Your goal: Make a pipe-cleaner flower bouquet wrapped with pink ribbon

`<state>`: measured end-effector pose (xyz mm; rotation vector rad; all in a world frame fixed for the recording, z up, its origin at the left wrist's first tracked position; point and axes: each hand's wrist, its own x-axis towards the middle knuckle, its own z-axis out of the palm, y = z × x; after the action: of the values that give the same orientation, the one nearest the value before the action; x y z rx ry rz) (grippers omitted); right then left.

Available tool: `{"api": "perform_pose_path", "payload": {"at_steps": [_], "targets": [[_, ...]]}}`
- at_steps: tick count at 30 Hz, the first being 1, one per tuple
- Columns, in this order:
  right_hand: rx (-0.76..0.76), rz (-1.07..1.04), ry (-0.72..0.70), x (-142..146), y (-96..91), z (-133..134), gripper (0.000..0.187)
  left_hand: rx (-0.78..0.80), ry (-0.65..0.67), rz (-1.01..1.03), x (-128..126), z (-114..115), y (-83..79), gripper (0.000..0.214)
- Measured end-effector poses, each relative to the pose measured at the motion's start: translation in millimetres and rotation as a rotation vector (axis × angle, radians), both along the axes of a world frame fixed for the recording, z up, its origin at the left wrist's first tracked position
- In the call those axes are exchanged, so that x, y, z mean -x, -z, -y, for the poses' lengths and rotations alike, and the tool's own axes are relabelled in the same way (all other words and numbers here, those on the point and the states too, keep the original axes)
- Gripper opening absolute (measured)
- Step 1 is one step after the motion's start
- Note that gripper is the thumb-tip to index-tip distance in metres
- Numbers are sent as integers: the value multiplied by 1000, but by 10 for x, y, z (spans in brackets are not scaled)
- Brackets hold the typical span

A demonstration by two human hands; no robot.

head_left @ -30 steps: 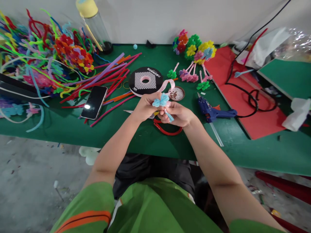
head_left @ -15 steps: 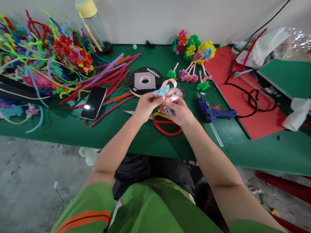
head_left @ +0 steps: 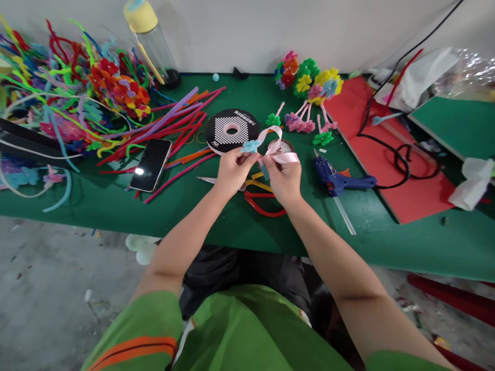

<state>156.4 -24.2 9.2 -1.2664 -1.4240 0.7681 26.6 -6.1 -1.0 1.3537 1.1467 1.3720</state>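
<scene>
Between thumb and fingers, my left hand pinches a light blue pipe-cleaner flower just below its petals. My right hand is closed on a pink satin ribbon, which loops up above both hands and trails over the right fingers. The flower's blue stem shows partly beside the right fingers. Beneath my hands lie scissors with red and yellow handles, their blades pointing left. A black ribbon spool lies just beyond my left hand. A small round patterned reel is partly hidden behind the ribbon.
Left are a phone, loose pipe cleaners, a colourful pipe-cleaner pile and a bottle. To the right lie a blue glue gun, its black cable and a red board. Finished flowers stand at the back.
My right hand has turned and moved slightly right, drawing the ribbon out into a wider loop. My left hand keeps the blue flower nearly in place, a little further left.
</scene>
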Motion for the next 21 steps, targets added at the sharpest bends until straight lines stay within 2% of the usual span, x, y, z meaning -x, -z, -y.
{"api": "perform_pose_path", "payload": {"at_steps": [3, 9, 17, 21], "targets": [[39, -47, -5, 2, 22, -8, 38, 8, -7, 16, 0, -1, 16, 27], [281, -417, -175, 44, 80, -64, 42, 20, 68, 132, -31, 15, -16, 28], [514, -634, -349, 7, 6, -57, 35, 46, 197, 264, -21, 20, -27, 34], [581, -766, -428, -2, 4, -48, 27, 77, 294, 300, 5, 20, -43, 33]]}}
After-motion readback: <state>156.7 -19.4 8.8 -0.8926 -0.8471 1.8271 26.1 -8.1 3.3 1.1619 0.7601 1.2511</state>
